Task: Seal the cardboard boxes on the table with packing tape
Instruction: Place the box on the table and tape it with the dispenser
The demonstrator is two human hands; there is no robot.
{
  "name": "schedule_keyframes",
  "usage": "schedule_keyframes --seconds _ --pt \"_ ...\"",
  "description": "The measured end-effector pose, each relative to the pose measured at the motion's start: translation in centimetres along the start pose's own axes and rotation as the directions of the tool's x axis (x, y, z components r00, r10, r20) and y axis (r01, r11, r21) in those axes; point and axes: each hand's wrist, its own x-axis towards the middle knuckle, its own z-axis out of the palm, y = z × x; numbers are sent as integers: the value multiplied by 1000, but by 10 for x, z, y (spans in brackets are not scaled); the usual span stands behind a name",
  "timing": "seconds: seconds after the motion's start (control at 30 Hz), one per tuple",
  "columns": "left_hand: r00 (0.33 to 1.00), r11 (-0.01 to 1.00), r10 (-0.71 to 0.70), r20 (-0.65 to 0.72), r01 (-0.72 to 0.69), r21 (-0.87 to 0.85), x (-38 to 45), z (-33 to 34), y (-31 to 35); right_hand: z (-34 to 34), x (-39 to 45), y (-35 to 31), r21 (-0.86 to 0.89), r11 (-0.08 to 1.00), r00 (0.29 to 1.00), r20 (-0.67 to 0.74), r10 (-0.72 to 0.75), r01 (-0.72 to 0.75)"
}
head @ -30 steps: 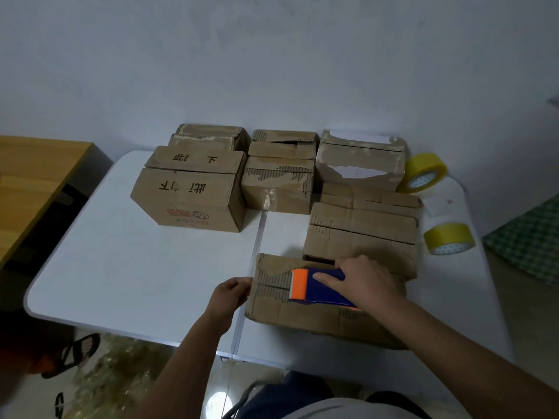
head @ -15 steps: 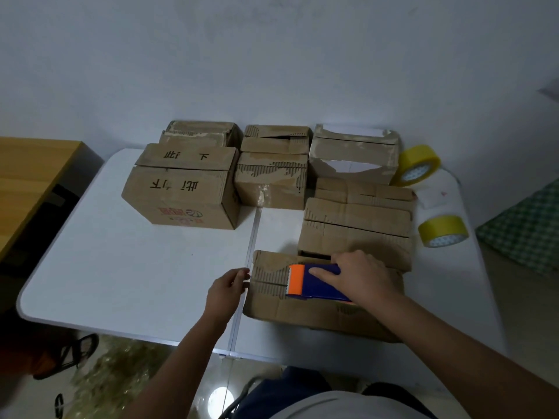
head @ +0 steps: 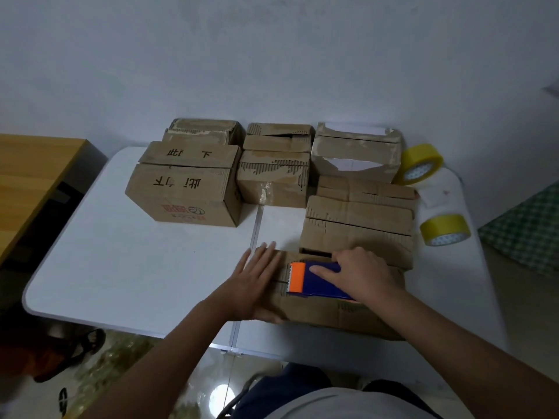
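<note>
— Item one, the grip: right hand (head: 360,273) curled round a blue tape dispenser (head: 320,281) with an orange blade end, holding it flat on top of the nearest cardboard box (head: 329,309). The orange end points away from the wrist, toward the other hand.

— And the other hand?

— Left hand (head: 257,282), fingers straight and spread, palm pressing down on the same box's left end, just beyond the dispenser's blade. It grasps nothing.

— Where does that box sit?

— Directly under both hands, at the near edge of the white table (head: 121,267).

— Other stock?

— Behind the dispenser, touching the held box: a stack of flatter boxes (head: 360,225). Farther back from the grip, a row of three boxes (head: 278,164) by the wall; in front of its left end, a larger box (head: 184,192) with black characters on its flaps. Right of the grip, well apart: one yellow tape roll (head: 444,229) lying flat, another (head: 420,164) tilted against the rear right box.

— Anything off the table?

— A wooden surface (head: 33,176), far left.
</note>
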Motion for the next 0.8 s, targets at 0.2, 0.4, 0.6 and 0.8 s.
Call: schedule_keyframes --seconds 0.2,0.4,0.6,0.8 --pt "996 995 66 66 -71 64 16 1 -15 -6 2 -4 -21 1000 999 42 4 -3" --pt "994 998 13 108 -20 57 -9 -10 -55 2 12 -48 -30 999 997 61 -43 45" --pt "993 1000 1 119 -1 -1 -11 -15 -64 2 21 -57 -32 999 993 112 -30 34" --pt "997 1000 21 75 -19 -25 -11 -12 -66 -12 1 -9 -65 997 986 160 39 -28"
